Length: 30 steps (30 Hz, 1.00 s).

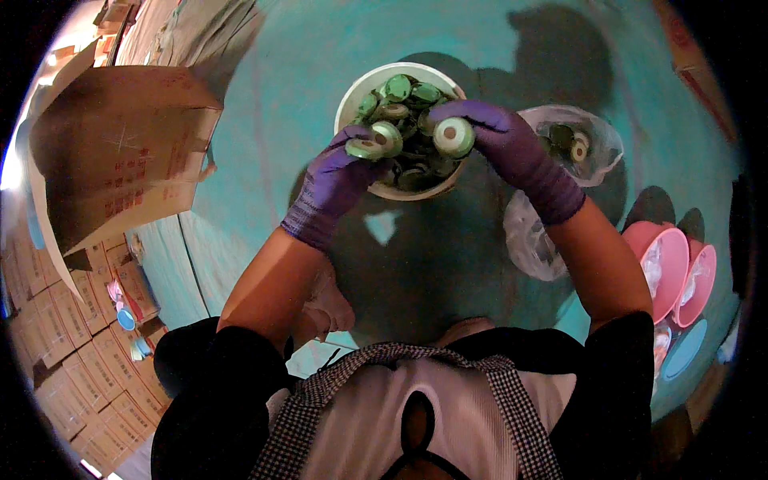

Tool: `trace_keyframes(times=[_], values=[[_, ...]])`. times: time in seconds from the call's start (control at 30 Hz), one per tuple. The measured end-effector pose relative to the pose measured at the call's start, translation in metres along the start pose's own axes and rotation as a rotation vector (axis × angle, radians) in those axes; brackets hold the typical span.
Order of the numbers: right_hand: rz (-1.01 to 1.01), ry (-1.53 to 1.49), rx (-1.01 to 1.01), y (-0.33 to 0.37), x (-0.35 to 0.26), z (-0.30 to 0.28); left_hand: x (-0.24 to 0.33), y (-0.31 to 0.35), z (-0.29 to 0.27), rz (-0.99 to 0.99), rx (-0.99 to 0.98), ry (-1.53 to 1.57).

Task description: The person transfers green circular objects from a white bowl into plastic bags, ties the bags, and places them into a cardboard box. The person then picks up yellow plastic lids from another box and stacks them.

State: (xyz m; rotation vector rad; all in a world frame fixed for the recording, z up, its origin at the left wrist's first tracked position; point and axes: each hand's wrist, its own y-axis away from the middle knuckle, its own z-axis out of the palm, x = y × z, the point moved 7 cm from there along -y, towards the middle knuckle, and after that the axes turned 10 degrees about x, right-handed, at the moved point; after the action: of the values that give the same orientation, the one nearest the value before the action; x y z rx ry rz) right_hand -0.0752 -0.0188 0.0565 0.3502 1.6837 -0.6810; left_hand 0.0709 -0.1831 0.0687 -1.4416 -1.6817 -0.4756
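Observation:
My left hand (332,182), in a purple glove, is closed on two small round green discs (387,138) with pale rings and brown centres. A similar disc (454,138) is gripped between the fingers of my right hand (508,144), gloved the same way, its ringed face turned up toward me. Both hands are over a round tub with a pale rim (346,104). Inside it lies a heap of green and dark discs (398,87). What exactly the discs are I cannot tell.
To the right, a clear plastic bag (606,150) holds several discs, and another crumpled clear bag (531,244) lies nearer. Pink basins (672,268) and a blue round lid (686,350) stand farther right. A large cardboard box (132,148) is at left, above stacked cartons (88,360).

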Motion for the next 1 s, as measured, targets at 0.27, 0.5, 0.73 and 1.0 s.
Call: trace_keyframes(times=[0.27,0.5,0.73,1.0], values=[[0.359,-0.042,0.346,0.068,0.025,-0.129,0.040,-0.070,0.072,0.171,-0.104,0.310],[0.705,0.202,0.557,0.133,0.067,-0.211,0.030,-0.110,0.263,-0.378,-0.540,0.312],[0.732,0.366,0.437,0.151,0.143,-0.207,0.027,-0.124,0.320,0.138,-0.863,-0.717],[0.961,0.084,0.694,0.150,0.120,-0.206,-0.054,-0.099,0.301,-0.384,-0.552,-0.015]])
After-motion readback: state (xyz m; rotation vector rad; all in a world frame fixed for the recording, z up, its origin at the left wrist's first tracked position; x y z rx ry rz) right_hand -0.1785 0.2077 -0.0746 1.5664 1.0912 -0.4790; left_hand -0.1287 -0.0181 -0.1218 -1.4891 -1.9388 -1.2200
